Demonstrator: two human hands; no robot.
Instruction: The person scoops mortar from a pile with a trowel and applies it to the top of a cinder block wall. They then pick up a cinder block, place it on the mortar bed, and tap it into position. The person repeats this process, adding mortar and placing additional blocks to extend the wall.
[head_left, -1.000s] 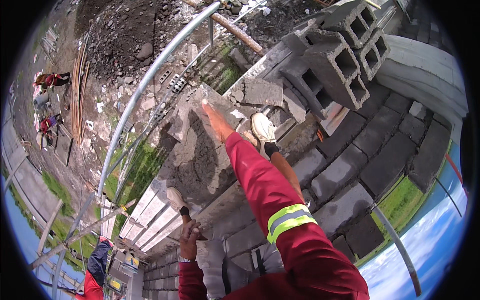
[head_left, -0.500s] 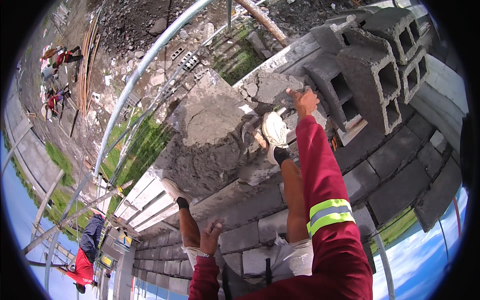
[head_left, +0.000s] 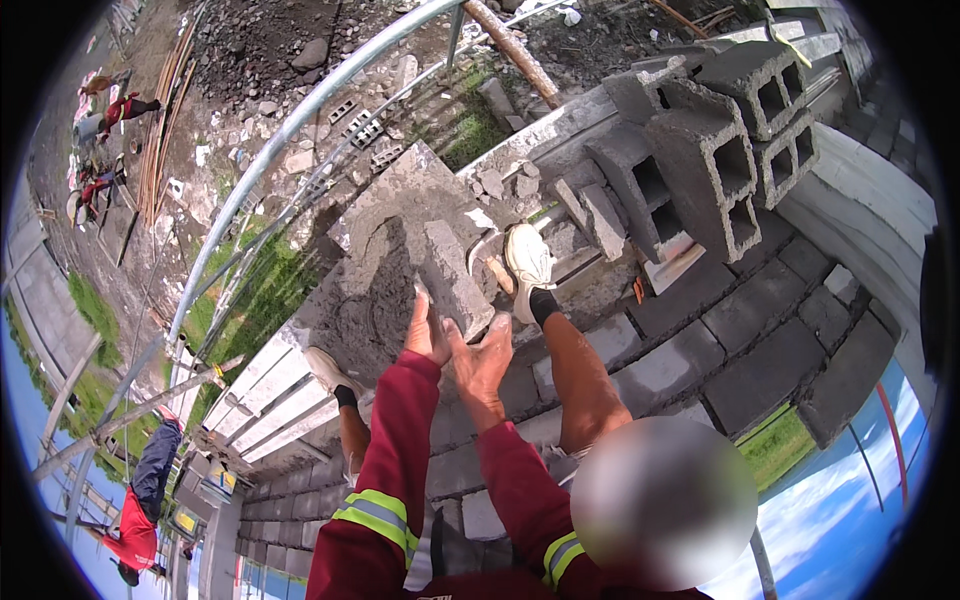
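A broken slab of grey concrete block [head_left: 458,278] is held between my two hands, tilted above the wet mortar. My left hand [head_left: 428,332] presses along its left side, fingers pointing up. My right hand [head_left: 482,362] grips its lower end, with thumb and fingers apart around the edge. Grey mortar [head_left: 375,285] lies spread on a board [head_left: 395,185] just beyond my left hand. Beside the slab, a tool with a curved metal head and a wooden handle [head_left: 497,272] lies against my right shoe [head_left: 528,262].
Hollow blocks [head_left: 700,160] are stacked at the right, with broken block pieces [head_left: 600,220] beside them. A curved metal pipe [head_left: 265,165] runs along the left. Below my legs is a block wall [head_left: 660,370]. People [head_left: 150,510] stand at the far left.
My right hand has left the broken block by the stack and come back toward my body. My left hand has risen to join it, and both now hold the slab over the mortar.
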